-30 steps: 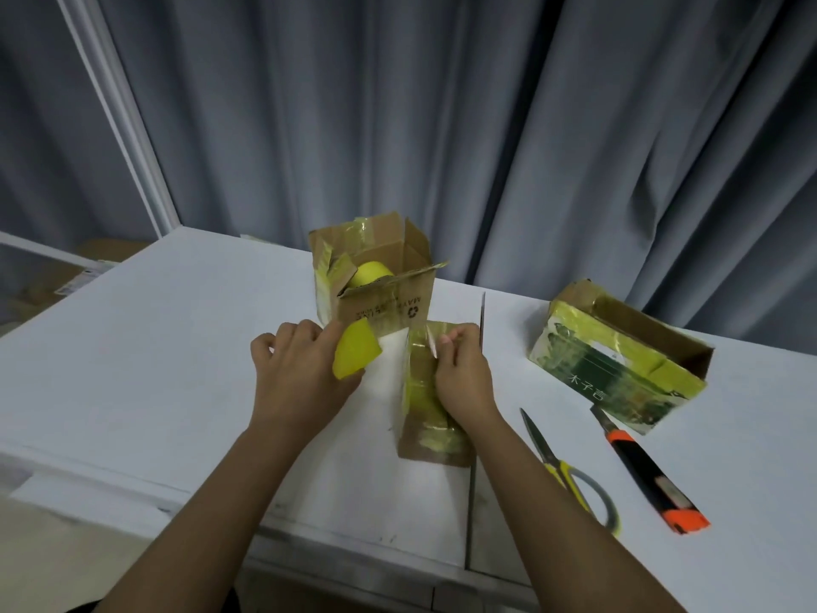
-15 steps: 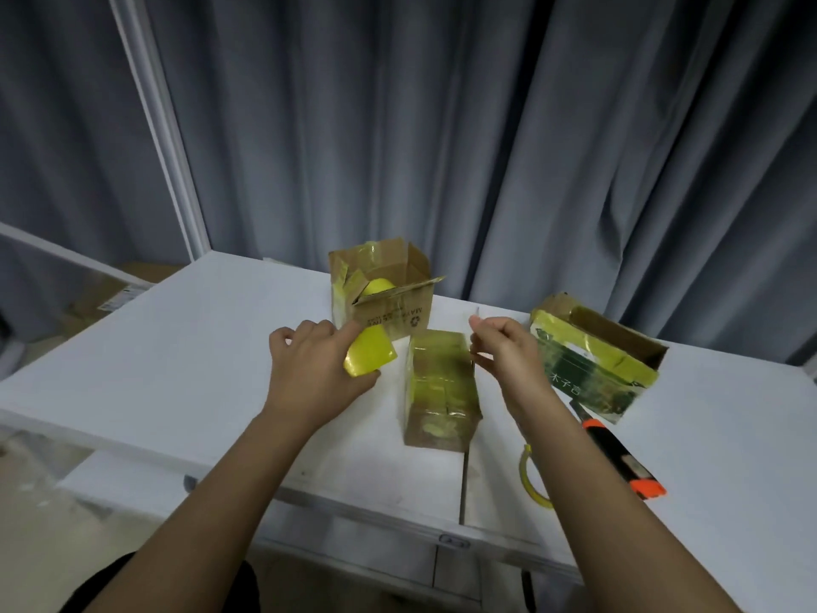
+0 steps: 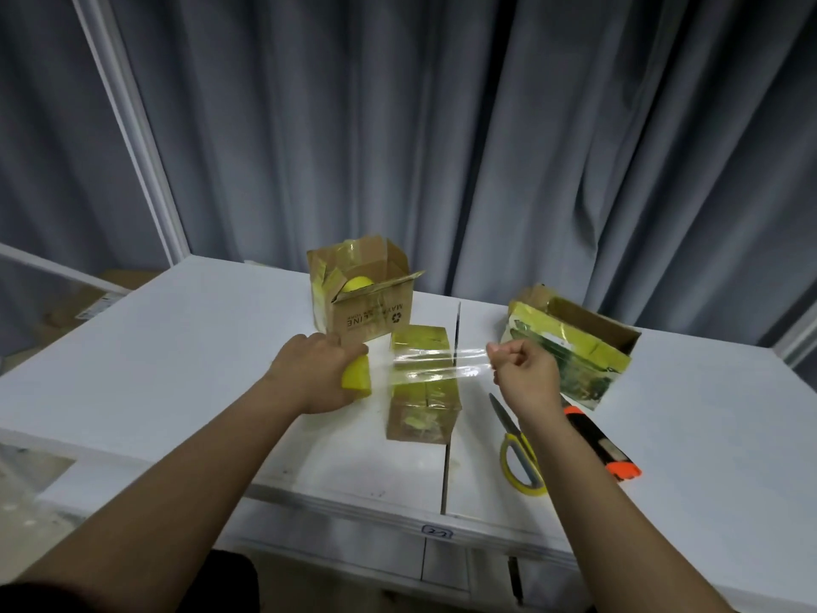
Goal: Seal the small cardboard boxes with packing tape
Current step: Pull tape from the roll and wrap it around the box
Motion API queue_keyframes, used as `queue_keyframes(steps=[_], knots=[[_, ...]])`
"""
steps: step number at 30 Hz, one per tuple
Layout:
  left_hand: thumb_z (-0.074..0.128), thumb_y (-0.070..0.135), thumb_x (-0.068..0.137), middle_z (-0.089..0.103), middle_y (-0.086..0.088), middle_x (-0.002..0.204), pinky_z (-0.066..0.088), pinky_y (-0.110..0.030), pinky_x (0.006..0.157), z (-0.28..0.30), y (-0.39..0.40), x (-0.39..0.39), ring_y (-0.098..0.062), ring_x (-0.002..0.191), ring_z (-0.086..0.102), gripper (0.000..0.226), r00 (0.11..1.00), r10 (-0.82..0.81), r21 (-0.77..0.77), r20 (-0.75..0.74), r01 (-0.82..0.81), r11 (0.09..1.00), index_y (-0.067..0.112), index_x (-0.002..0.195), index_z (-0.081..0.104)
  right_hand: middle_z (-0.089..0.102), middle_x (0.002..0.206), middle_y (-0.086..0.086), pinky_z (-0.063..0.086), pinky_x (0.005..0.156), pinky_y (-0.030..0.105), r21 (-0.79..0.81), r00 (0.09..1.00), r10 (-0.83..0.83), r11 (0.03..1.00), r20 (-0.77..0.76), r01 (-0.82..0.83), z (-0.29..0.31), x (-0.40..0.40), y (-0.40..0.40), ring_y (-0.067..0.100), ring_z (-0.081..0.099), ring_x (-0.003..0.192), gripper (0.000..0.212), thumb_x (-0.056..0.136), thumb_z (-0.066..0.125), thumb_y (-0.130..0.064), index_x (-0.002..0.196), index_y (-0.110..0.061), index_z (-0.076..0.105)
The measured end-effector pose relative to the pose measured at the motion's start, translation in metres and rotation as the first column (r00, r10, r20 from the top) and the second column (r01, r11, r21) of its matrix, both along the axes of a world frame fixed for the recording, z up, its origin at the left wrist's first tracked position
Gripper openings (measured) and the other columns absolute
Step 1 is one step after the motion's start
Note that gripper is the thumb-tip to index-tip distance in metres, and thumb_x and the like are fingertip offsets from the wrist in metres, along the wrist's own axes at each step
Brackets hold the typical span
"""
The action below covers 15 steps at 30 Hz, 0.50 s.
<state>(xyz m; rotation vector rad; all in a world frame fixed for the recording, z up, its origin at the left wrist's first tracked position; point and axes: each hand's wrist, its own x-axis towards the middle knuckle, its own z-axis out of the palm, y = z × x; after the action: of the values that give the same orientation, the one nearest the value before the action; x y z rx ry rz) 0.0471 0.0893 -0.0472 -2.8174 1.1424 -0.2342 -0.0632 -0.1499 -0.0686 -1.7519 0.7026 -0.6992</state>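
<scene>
So on the table [image 3: 177, 347] there's a closed small box [image 3: 422, 391] sitting about in the middle, right by the seam between the two tabletops. Behind it and a bit left is an open box [image 3: 367, 303] with a roll [image 3: 357, 284] inside. Off to the right lies another open box [image 3: 570, 347], tipped on its side. In front of that one, scissors [image 3: 517, 449] and a utility knife [image 3: 601, 444] lie side by side, knife on the right. A strip of tape [image 3: 437, 367] stretches across above the closed box, between the left hand [image 3: 318, 373] holding a tape roll [image 3: 356, 378] and the right hand [image 3: 524, 376].

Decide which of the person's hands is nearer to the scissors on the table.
Right. The right hand pinches the tape end just above the scissors; the left hand holds the tape roll beyond the closed box.
</scene>
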Motion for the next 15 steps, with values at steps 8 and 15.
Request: queue_keyframes(steps=[8, 15], knots=[[0.016, 0.072, 0.087, 0.066, 0.0, 0.105, 0.032, -0.032, 0.074, -0.008, -0.013, 0.018, -0.021, 0.095, 0.059, 0.064, 0.998, 0.04, -0.124, -0.047, -0.046, 0.991, 0.033, 0.11, 0.061, 0.063, 0.06, 0.0, 0.053, 0.076, 0.041, 0.132, 0.998, 0.03, 0.991, -0.062, -0.021, -0.021, 0.01, -0.014, 0.016, 0.058, 0.061, 0.023, 0.086, 0.07, -0.026, 0.069, -0.013, 0.063], [0.02, 0.067, 0.09, 0.064, 0.004, 0.084, 0.017, -0.039, 0.082, -0.019, -0.026, 0.03, -0.016, 0.081, 0.052, 0.056, 0.985, 0.157, -0.126, -0.065, -0.164, 0.978, 0.033, 0.095, 0.065, 0.061, 0.056, -0.001, 0.052, 0.074, 0.037, 0.231, 0.999, 0.033, 0.973, -0.03, -0.025, -0.035, 0.015, -0.01, 0.013, 0.056, 0.057, 0.021, 0.084, 0.071, -0.022, 0.068, -0.011, 0.063]])
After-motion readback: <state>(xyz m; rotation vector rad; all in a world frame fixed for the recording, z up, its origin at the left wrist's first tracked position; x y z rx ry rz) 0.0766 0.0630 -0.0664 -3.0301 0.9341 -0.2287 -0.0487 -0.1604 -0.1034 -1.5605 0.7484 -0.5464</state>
